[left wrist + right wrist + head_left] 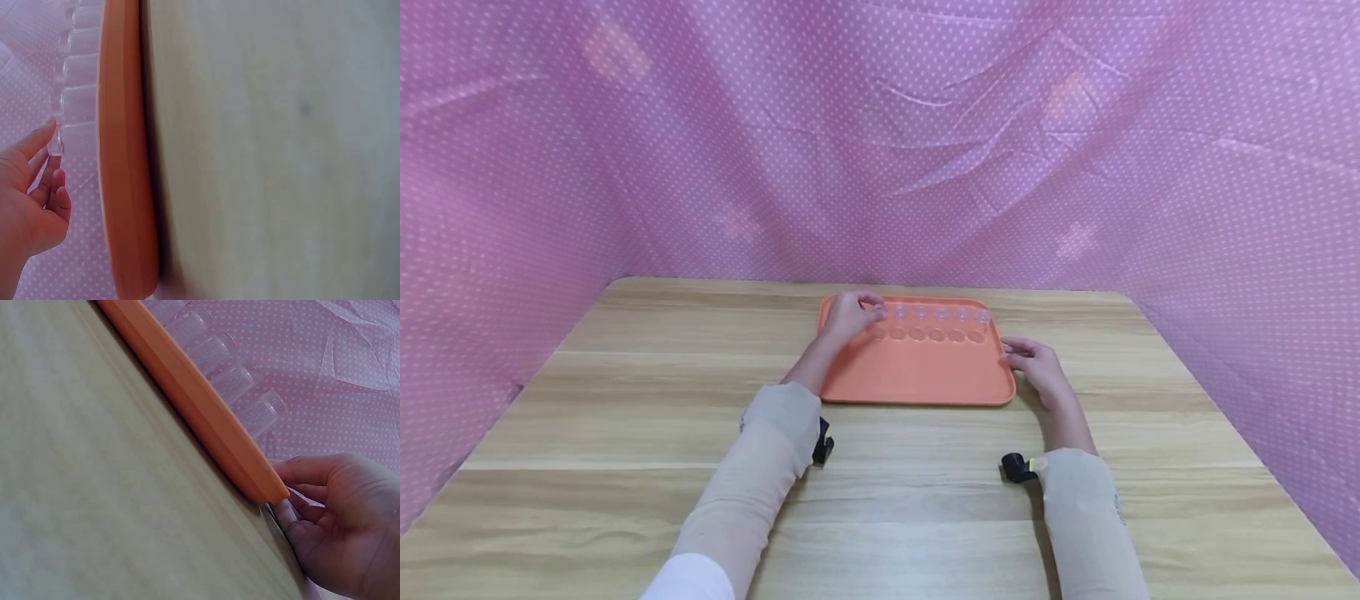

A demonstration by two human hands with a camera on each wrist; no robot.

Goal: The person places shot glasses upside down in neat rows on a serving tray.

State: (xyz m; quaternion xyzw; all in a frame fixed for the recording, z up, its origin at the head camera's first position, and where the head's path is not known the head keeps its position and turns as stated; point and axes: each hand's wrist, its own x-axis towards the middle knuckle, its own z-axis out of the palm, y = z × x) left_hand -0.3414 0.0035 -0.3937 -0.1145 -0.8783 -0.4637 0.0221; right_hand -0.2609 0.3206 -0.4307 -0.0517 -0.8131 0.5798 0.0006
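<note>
A row of several small clear cylindrical containers [942, 315] stands upright along the far side of an orange tray [917, 379]. My left hand [850, 315] is at the left end of the row. In the left wrist view, its thumb and fingers pinch the top of the end clear container [79, 137]. At the tray's right side is my right hand [1036, 367]. The right wrist view shows that hand [350, 519] gripping the tray's edge [212, 419], with a digit at the rim and others below it. The contents of the containers cannot be made out.
A wood-grain table [895, 517] carries the tray near its far edge. Pink dotted cloth [880, 167] hangs behind and at both sides. Black wrist-camera mounts [1017, 468] protrude inward from both sleeves.
</note>
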